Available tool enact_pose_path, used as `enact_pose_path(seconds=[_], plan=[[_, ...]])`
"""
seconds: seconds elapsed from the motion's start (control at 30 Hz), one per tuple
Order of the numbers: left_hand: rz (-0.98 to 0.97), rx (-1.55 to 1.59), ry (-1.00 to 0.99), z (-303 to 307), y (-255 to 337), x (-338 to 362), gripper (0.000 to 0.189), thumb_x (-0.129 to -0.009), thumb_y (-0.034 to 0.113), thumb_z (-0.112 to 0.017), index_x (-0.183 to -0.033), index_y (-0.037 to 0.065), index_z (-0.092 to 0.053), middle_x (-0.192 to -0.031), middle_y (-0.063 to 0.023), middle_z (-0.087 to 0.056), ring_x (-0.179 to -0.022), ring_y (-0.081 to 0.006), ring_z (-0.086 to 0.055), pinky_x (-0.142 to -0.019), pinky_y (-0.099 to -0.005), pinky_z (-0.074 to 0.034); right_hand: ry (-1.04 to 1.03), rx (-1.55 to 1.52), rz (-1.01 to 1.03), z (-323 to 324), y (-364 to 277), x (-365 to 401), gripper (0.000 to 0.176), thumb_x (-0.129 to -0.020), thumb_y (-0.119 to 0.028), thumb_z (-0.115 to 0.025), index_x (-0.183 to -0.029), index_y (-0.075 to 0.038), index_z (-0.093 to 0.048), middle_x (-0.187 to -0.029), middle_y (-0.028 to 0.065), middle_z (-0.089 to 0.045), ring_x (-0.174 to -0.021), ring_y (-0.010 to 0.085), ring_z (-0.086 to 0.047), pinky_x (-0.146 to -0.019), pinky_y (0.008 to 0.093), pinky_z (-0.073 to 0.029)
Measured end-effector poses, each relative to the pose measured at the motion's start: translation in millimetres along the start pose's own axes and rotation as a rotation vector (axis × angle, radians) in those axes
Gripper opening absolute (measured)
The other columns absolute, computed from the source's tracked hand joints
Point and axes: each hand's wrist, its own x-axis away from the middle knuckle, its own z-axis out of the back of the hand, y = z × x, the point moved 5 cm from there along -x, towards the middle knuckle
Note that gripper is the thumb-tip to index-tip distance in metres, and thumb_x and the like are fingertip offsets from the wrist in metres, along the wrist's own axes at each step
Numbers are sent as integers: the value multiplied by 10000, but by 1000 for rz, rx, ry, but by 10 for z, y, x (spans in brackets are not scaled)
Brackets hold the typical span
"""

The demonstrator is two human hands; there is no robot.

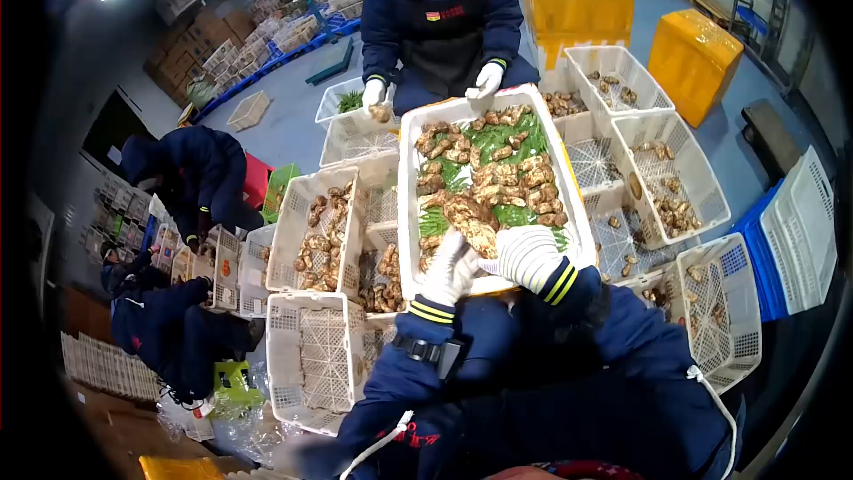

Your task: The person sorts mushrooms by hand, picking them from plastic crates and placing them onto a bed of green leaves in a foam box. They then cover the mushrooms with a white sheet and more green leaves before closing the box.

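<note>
A white foam box (pixel 408 204) stands in front of me, lined with green leaves (pixel 530 135) and holding several brown, knobbly mushrooms (pixel 498 180). Over its near edge, my left hand (pixel 452 268), in a white glove, has its fingers round the lower end of a large pale-brown mushroom (pixel 475 229). My right hand (pixel 526 256), in a striped white glove, reaches in from the right and its fingertips meet the same mushroom. Both hands' fingertips are partly hidden.
Opposite sits a co-worker (pixel 444 22) in white gloves, one hand at a mushroom. White crates (pixel 313 236) with mushrooms flank the box on both sides. Yellow bins (pixel 696 62) stand at back right. Other people (pixel 200 173) work at left among crates.
</note>
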Motion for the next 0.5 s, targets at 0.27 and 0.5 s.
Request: enact_pose_path(seconds=[0.27,0.5], plan=[[180,78,-33,60,-200,-14,595,-962,380,-634,-1381,6,-439,-1347,-232,-552,-1166,-390,-605,-952,-562,-528,77,16,0,0,-78,10,445,-883,-454,-610,-935,-29,-732,-798,170,-723,-788,325,-720,-693,438,-556],[230,380,166,1,-178,87,787,-884,539,-651,-1345,-60,-432,-1280,-236,-564,-1109,-384,-559,-976,-564,-467,155,-615,3,248,349,-11,629,-946,-560,-549,-1236,-8,-630,-1040,226,-702,-978,349,-688,-855,384,-530]])
